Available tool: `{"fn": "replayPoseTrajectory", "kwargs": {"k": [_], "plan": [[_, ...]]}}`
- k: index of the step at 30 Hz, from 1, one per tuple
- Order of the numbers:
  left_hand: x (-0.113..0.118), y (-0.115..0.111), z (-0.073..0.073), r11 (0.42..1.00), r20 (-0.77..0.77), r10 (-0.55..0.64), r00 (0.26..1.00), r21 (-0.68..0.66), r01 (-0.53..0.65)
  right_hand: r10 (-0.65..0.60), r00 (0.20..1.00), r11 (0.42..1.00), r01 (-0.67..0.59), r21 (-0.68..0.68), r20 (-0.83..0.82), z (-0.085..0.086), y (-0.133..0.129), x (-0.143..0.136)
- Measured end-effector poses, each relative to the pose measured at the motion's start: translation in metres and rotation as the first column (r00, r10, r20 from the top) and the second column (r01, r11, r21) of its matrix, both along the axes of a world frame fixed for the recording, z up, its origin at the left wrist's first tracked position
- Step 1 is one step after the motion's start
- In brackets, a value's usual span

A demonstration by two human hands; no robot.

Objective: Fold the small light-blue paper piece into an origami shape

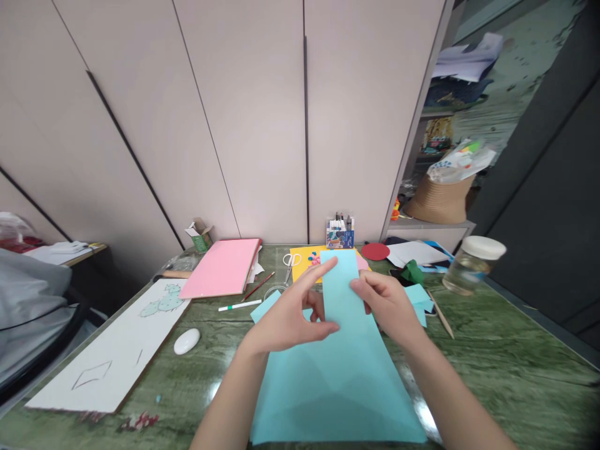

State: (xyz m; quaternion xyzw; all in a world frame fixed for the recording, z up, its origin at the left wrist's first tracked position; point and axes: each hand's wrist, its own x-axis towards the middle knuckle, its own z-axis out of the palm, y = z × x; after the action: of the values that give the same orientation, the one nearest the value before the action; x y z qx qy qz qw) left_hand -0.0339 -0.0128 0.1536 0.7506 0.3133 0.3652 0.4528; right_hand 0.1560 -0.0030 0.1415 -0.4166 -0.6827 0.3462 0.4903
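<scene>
The right hand [388, 305] is pinching a blue strip [340, 289] at centre frame, its long axis standing upright leftward of the grip; the left hand [291, 312] is spanning it, thumb and forefinger wide apart, contact unclear.

Paper strip [340, 284] above paper sheet [337, 400] on table [515, 350], drawing [124, 344] left, pen box [340, 237] behind, jar [472, 267] right

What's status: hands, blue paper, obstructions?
Right hand pinching light-blue paper strip by its right edge. Left hand open at the left edge. Larger light-blue sheet underneath; nothing seen blocking the hands.
</scene>
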Motion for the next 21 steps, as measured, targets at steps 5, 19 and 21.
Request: {"fn": "replayPoseTrajectory", "kwargs": {"k": [5, 19, 21], "plan": [[0.0009, -0.0008, 0.0022, 0.998, -0.008, 0.059, 0.998, 0.000, -0.059, 0.081, 0.995, 0.996, -0.079, -0.030, 0.056, 0.0011, 0.0003, -0.0001], [0.0004, 0.0003, 0.0010, 0.998, 0.015, 0.063, 0.998, 0.025, -0.063, 0.040, 0.996, 0.998, -0.043, -0.039, -0.079, -0.0010, 0.0041, 0.0006], [0.0007, 0.0007, 0.0001, 0.997, 0.007, 0.066, 0.998, 0.043, -0.066, 0.025, 0.995, 0.998, -0.030, -0.048, -0.100, -0.0013, 0.0039, 0.0009]]}}
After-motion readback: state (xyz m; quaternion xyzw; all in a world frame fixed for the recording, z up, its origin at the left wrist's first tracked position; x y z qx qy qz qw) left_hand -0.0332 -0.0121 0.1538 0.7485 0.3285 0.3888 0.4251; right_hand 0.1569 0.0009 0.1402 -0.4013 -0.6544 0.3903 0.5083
